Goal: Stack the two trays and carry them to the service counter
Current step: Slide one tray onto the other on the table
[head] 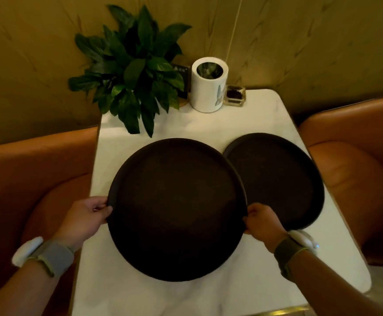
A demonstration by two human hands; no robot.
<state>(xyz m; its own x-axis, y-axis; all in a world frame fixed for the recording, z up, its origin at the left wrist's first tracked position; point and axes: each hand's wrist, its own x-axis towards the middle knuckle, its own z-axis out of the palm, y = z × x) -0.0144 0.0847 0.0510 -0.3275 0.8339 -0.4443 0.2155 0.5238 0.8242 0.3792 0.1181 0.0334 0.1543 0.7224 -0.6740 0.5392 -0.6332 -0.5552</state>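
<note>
Two round dark trays are on the white table (208, 126). The near tray (177, 208) fills the middle of the view, and its right edge overlaps the left rim of the far tray (281, 176), which lies flat on the table at the right. My left hand (88, 215) grips the near tray's left rim. My right hand (263, 221) grips its right rim, just in front of the far tray. Both wrists wear bands with white devices.
A leafy potted plant (135, 71) stands at the table's back left. Beside it are a white cylindrical container (208, 87) and a small clear box (234, 96). Orange upholstered seats (354, 174) flank the table on both sides. A wall closes the far end.
</note>
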